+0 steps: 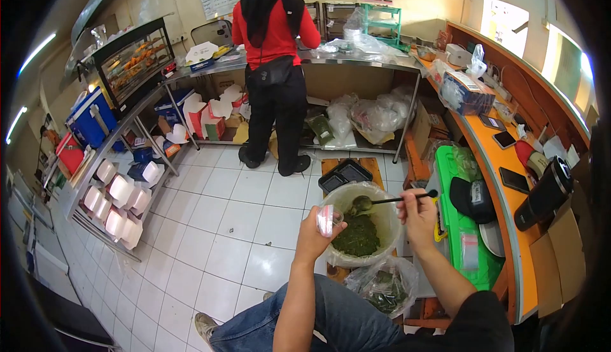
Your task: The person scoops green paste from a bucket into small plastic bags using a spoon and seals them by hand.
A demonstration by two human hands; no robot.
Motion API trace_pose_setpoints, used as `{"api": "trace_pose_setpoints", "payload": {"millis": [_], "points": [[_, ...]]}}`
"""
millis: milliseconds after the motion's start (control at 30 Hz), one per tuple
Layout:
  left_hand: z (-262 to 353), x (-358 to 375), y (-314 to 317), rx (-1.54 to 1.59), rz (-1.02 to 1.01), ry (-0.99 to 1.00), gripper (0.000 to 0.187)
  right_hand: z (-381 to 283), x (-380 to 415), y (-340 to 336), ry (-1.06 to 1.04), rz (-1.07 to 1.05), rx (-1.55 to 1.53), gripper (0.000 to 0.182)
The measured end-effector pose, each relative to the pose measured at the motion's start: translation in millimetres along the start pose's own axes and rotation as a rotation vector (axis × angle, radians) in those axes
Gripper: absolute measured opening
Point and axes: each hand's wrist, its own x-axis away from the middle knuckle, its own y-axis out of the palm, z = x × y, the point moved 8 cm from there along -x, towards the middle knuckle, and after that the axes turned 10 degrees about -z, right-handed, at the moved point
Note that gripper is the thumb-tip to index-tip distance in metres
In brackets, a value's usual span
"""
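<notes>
My left hand (321, 232) grips a small clear plastic bag (325, 220) with a red-striped top, at the left rim of a round tub. In my right hand (418, 217) is a ladle (398, 200) with a black handle, its bowl inside the tub. The tub (389, 240) has a plastic liner and holds chopped dark green food (359, 236). Just below it lies a clear plastic bag (385, 288) with more green stuff inside. Behind the tub, black plastic trays (345, 174) rest on a wooden board.
A person (273, 65) in red and black stands at the steel counter (363, 61). To the right are a green lid (450, 225), a black cap (472, 199) and an orange counter (493, 145) with phones and a black tumbler (543, 194). White boxes (121, 190) fill a rack at left.
</notes>
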Motion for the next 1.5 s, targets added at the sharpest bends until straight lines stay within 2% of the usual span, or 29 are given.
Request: {"api": "trace_pose_setpoints", "payload": {"millis": [33,100,167,200,233,300,333,367,433,500,600,633,700,733,833,900,967,1067,1133,1267,1367,1500], "points": [[2.3,1.0,-1.0,0.006,0.011,0.000,0.042,5.2,3.9,-13.3,-0.013,0.086,-0.038,0.020],[3.9,0.9,-3.7,0.008,0.030,0.004,0.043,24.3,6.1,-29.9,0.027,0.090,-0.055,0.025],[2.8,2.1,-3.6,0.031,0.027,0.001,0.040,49.7,11.4,-30.3,0.313,-0.067,0.050,0.044],[3.0,3.7,-5.0,0.028,0.030,0.000,0.040,57.9,24.0,-38.1,0.494,-0.120,0.150,0.062],[3.9,5.0,-6.2,0.020,0.030,0.005,0.040,64.5,33.3,-45.1,0.492,-0.123,0.149,0.062],[6.8,3.2,-7.9,0.012,0.038,0.020,0.041,41.7,34.3,-47.3,0.313,-0.102,0.686,0.060],[8.1,2.5,-5.5,0.034,0.021,0.020,0.041,35.1,39.5,-43.0,0.274,-0.073,0.652,0.051],[8.8,2.5,-1.6,0.058,-0.002,0.018,0.041,24.9,38.4,-25.9,0.275,-0.068,0.653,0.051],[12.0,0.8,3.8,0.043,-0.045,0.008,0.041,9.9,38.1,23.7,0.173,-0.258,0.454,0.040],[13.3,2.2,9.6,0.020,-0.078,0.005,0.042,13.6,35.7,60.7,0.098,-0.298,0.372,0.033],[2.4,4.7,13.4,0.134,-0.088,0.049,0.041,14.3,27.2,93.1,0.010,-0.302,0.412,0.028],[-1.5,5.7,13.5,0.119,-0.077,0.052,0.041,23.7,25.4,98.1,-0.001,-0.310,0.400,0.028],[3.8,5.2,12.1,-0.002,-0.061,0.124,0.043,47.6,22.6,95.6,0.083,-0.260,0.287,0.015],[2.3,5.8,13.1,0.036,-0.099,0.082,0.041,49.9,23.4,93.7,0.127,-0.258,0.252,0.011],[20.4,7.3,9.7,0.167,-0.099,0.068,0.038,48.7,21.4,82.9,0.103,-0.201,0.113,0.010],[15.5,5.3,8.0,0.220,-0.129,0.054,0.038,49.5,18.5,75.1,0.090,-0.207,0.225,0.009],[8.4,3.6,6.4,0.280,-0.148,0.042,0.038,50.1,16.6,72.6,0.134,-0.216,0.007,0.008],[-5.0,2.9,6.0,0.282,-0.126,0.018,0.037,48.1,14.9,74.0,0.131,-0.236,-0.107,0.007],[-7.4,2.8,12.5,0.271,-0.172,0.055,0.031,45.7,12.9,73.8,0.094,-0.218,-0.071,0.007],[8.7,5.7,6.7,0.338,-0.099,0.001,0.026,43.5,9.4,67.3,-0.010,-0.128,-0.030,0.011],[18.3,3.1,-5.2,0.349,0.001,0.073,0.022,41.4,9.2,68.4,-0.019,-0.137,-0.063,0.016],[1.2,-0.5,-2.2,0.227,-0.033,0.201,0.019,45.3,10.7,63.5,-0.049,-0.184,0.048,0.021]]}}
